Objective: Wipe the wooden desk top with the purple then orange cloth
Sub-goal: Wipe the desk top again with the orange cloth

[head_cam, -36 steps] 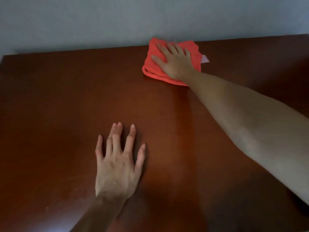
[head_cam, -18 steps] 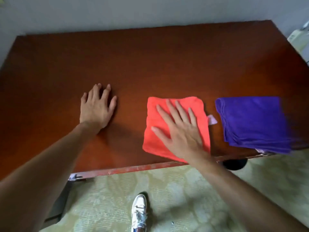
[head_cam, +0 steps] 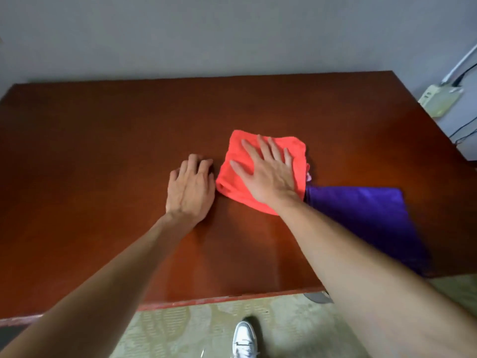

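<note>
A: Right hand (head_cam: 268, 174) is spread flat, fingers splayed, palm pressing down on the orange cloth (head_cam: 260, 166), nothing pinched, just weight on top, right of frame centre.

B: And the left hand (head_cam: 189, 188)?

A: Flat on the bare wood too, fingers a little curled at the tips, holding nothing, just beside the cloth's left edge (bracing, I'd say).

B: So which way does the wipe go?

A: The cloth sits directly under the right palm, folded into a thick, roughly square pad, nubby terry by the look of it. Open desk top (head_cam: 103, 151) stretches to the left and toward the upper frame, so that's where a stroke has room.

B: To the right?

A: The purple cloth (head_cam: 361, 218), smoother, flatter, lying at lower right with its corner touching the orange one and its near end at the desk's front edge. Looks laid aside, so I judge we're in the orange stage.

B: The surface?

A: Reddish-brown, glossy, smooth.
</note>
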`<action>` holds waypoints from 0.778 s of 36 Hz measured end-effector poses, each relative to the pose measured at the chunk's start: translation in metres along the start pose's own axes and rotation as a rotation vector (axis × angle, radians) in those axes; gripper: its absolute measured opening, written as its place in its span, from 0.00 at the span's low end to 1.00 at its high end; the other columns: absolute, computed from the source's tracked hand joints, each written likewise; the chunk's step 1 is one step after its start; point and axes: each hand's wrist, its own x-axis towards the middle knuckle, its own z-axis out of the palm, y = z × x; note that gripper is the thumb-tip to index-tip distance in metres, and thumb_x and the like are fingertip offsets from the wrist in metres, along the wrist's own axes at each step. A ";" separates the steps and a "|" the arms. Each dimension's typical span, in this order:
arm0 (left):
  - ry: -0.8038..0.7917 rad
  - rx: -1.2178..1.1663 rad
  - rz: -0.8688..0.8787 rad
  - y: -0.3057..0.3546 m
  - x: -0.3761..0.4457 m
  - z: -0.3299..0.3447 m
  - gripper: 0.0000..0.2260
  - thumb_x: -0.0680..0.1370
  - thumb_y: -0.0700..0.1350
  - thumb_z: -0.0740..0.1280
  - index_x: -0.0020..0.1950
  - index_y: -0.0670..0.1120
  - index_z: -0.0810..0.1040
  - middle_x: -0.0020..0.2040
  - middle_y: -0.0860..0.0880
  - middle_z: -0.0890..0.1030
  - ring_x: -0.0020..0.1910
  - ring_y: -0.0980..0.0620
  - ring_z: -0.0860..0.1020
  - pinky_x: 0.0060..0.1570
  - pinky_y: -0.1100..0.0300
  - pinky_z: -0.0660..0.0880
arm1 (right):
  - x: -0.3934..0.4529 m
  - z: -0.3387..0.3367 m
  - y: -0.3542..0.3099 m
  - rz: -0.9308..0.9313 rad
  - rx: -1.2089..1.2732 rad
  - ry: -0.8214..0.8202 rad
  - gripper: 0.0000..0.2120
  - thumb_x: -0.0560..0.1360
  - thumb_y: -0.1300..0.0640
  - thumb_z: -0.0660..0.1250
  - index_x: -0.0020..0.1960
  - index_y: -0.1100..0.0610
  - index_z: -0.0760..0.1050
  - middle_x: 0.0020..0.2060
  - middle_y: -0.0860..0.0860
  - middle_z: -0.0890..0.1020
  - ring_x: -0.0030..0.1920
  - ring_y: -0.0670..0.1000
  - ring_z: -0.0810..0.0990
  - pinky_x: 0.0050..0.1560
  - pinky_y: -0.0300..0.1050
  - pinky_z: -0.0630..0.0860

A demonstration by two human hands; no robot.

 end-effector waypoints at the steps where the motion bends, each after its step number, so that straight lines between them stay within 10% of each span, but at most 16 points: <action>1: 0.007 -0.025 0.018 0.008 0.007 0.004 0.19 0.79 0.49 0.55 0.67 0.46 0.73 0.63 0.45 0.73 0.60 0.42 0.74 0.56 0.46 0.69 | 0.019 -0.001 0.005 0.007 -0.007 0.004 0.34 0.80 0.28 0.48 0.82 0.39 0.55 0.83 0.47 0.55 0.83 0.52 0.49 0.80 0.60 0.45; 10: -0.131 -0.087 -0.134 0.057 0.061 0.044 0.36 0.77 0.68 0.46 0.80 0.49 0.58 0.78 0.41 0.59 0.79 0.45 0.53 0.78 0.45 0.44 | 0.180 -0.005 0.046 -0.009 -0.035 -0.010 0.34 0.80 0.28 0.48 0.82 0.40 0.55 0.83 0.48 0.55 0.83 0.52 0.51 0.80 0.60 0.47; 23: -0.120 0.074 -0.060 0.057 0.055 0.056 0.39 0.78 0.70 0.46 0.79 0.44 0.58 0.76 0.35 0.63 0.79 0.41 0.56 0.75 0.36 0.53 | 0.256 -0.015 0.079 -0.091 -0.034 -0.059 0.33 0.81 0.29 0.47 0.83 0.41 0.52 0.84 0.48 0.54 0.83 0.52 0.49 0.80 0.60 0.45; 28: -0.186 0.059 -0.089 0.059 0.057 0.049 0.42 0.75 0.73 0.41 0.81 0.48 0.50 0.80 0.38 0.56 0.81 0.44 0.47 0.77 0.41 0.43 | 0.205 -0.020 0.096 -0.126 -0.044 -0.058 0.33 0.81 0.30 0.47 0.83 0.41 0.52 0.84 0.47 0.53 0.83 0.52 0.48 0.80 0.60 0.46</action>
